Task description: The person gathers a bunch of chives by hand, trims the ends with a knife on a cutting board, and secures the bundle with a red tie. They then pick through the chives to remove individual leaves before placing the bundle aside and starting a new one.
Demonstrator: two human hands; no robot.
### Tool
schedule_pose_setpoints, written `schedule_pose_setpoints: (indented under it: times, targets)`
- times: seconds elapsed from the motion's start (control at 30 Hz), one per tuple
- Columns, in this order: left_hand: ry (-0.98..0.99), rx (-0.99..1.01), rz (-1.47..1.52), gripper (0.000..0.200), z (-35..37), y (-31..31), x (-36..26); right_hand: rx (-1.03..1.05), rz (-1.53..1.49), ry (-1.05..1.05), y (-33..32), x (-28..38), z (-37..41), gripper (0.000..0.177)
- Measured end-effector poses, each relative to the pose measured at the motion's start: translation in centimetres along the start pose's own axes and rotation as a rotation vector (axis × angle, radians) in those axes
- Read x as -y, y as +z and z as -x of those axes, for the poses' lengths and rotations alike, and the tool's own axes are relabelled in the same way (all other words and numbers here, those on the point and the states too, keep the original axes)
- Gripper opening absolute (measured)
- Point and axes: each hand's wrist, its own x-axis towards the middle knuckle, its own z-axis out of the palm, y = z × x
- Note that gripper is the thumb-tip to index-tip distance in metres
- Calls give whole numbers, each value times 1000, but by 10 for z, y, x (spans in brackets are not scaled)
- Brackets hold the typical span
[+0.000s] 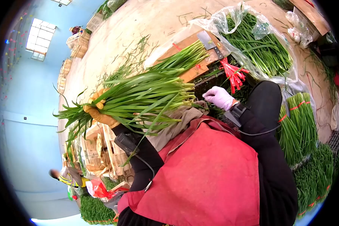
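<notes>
My left hand [100,107], in a tan glove, is wrapped round the leafy end of a large bunch of green stalks [147,94]. The cut ends of that bunch point toward my right hand [218,97], which wears a pale pink glove. Its fingers are curled together beside the stalk ends, and I cannot make out anything in them. Beyond, a smaller pile of stalks [184,56] lies on a wooden board [196,74]. A cleaver [210,43] rests on the board's far end, next to a bundle of red ties [233,73].
Clear plastic [248,56] wraps loose stalks at the upper right. Tied bundles [303,116] stand at the right. Crates [98,150] are at the lower left, near another person [69,176]. Leaf scraps [128,64] litter the floor.
</notes>
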Motion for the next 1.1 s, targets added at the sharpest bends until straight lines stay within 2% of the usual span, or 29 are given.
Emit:
schedule_pose_setpoints:
  times: [0.03,0.07,0.1,0.13,0.2,0.23,0.27,0.33,0.43,0.53,0.57,0.6,0.67,0.73,0.77,0.87,0.9,0.93,1.0,1.1]
  targets:
    - [-7,-36,42,27,2,-3,1,-17,-152,-57,2,6,3,28]
    - [-16,-70,86,27,3,-5,0,72,-416,-51,2,13,3,38]
    - [6,-181,157,35,6,0,4,135,-575,35,3,28,0,41]
    - [-9,-144,118,35,6,4,8,197,-733,119,3,42,-4,44]
    - [-38,-70,40,34,5,10,14,313,-603,166,2,85,-4,47]
    - [-18,-44,36,34,4,10,17,290,-838,-34,15,87,-3,46]
    - [-28,-78,56,35,5,10,18,282,-923,-103,27,76,-11,45]
    - [-47,-149,92,36,8,10,20,176,-931,-88,29,81,-12,40]
    - [-45,-104,51,33,8,6,17,183,-925,-61,23,86,-3,33]
    - [-40,-101,31,35,9,-3,16,112,-486,55,15,72,-2,24]
    - [-36,-101,34,36,8,-5,16,54,-465,-22,17,63,-1,22]
    - [-31,-118,26,37,8,-6,16,44,-156,50,12,48,-3,17]
    - [-22,-153,5,41,9,-5,16,81,-77,105,9,11,-5,17]
    - [-55,-148,-1,43,10,-3,14,233,516,91,-8,2,3,11]
    - [-73,-143,-3,45,9,-1,14,263,391,87,-10,-21,4,27]
    - [19,-220,-225,46,10,5,12,202,-139,-44,-10,18,14,52]
    - [13,-220,-204,48,9,2,12,320,-473,19,-5,12,6,67]
    - [11,-218,-204,48,9,0,12,325,-593,-20,-6,36,9,58]
    - [9,-211,-203,47,9,-1,13,274,-779,-51,7,53,5,52]
    - [-2,-246,-204,47,11,1,9,153,-763,78,10,64,7,38]
